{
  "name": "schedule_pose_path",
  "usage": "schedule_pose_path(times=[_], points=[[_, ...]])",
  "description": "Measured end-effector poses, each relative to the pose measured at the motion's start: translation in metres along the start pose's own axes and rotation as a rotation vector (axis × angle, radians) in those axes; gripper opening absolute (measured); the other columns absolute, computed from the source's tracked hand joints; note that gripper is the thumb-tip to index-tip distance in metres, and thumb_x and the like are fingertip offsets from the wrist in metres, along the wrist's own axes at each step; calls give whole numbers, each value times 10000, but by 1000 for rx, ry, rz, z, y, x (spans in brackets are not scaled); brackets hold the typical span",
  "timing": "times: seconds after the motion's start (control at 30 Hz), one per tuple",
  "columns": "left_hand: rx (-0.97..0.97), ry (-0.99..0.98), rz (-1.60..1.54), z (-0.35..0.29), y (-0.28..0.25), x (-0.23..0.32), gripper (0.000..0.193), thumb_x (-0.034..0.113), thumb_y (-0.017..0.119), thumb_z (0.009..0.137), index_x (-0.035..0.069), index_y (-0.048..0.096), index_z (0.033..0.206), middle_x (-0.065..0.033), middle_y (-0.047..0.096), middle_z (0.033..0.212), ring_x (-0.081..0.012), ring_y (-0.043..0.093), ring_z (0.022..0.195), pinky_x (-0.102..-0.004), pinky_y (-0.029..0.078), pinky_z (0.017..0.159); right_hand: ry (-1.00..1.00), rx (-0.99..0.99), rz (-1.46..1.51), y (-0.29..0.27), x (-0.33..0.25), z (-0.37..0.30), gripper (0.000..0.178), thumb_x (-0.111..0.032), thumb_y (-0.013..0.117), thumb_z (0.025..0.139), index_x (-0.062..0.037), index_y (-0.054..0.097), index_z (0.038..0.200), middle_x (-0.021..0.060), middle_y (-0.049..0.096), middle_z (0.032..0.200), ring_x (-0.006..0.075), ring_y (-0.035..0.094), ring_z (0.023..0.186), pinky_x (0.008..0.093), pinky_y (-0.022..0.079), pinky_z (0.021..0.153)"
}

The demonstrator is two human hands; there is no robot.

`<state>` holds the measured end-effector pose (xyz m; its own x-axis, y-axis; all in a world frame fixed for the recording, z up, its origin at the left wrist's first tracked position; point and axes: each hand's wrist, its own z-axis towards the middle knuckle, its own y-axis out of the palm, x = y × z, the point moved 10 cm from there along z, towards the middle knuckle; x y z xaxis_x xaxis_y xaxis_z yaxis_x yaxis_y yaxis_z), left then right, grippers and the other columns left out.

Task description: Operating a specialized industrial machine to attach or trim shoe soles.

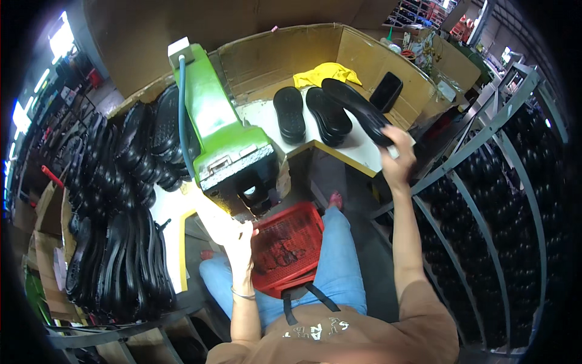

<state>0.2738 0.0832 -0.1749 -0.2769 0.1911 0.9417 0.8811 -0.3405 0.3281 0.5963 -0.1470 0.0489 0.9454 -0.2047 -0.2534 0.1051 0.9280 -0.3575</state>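
My right hand (400,159) is closed round the near end of a long black shoe sole (351,100), which lies slanted over the white worktop (370,151). Something white shows at its fingers. Left of that sole stand two stacks of black soles, one (288,115) narrower and the other (327,116) beside it. My left hand (233,233) is raised just below the dark head of a green machine (212,109). Bright light washes out its fingers, so I cannot make out what they hold, if anything.
Black soles (130,261) are heaped at the left. A red plastic basket (288,249) sits between my knees. Cardboard walls (279,57) enclose the worktop's back, with a yellow cloth (327,74) and a black phone (386,91) before them. A metal rack (485,224) of soles stands right.
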Motion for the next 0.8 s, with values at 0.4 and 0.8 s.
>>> schedule_pose_path(times=[0.4,0.8], points=[[342,807,576,88,-35,232,166,4,603,855,33,637,1014,-100,649,1012,-164,627,869,-287,520,737,-66,-457,117,149,81,-9,362,145,466,633,-2,635,918,160,649,933,333,598,939,390,471,852],[331,1013,579,77,-47,285,92,75,614,861,-9,635,829,-112,690,880,-220,662,911,-394,422,981,30,-396,114,104,-3,-56,395,108,526,705,-10,591,1076,179,563,1157,346,547,1087,388,445,935]])
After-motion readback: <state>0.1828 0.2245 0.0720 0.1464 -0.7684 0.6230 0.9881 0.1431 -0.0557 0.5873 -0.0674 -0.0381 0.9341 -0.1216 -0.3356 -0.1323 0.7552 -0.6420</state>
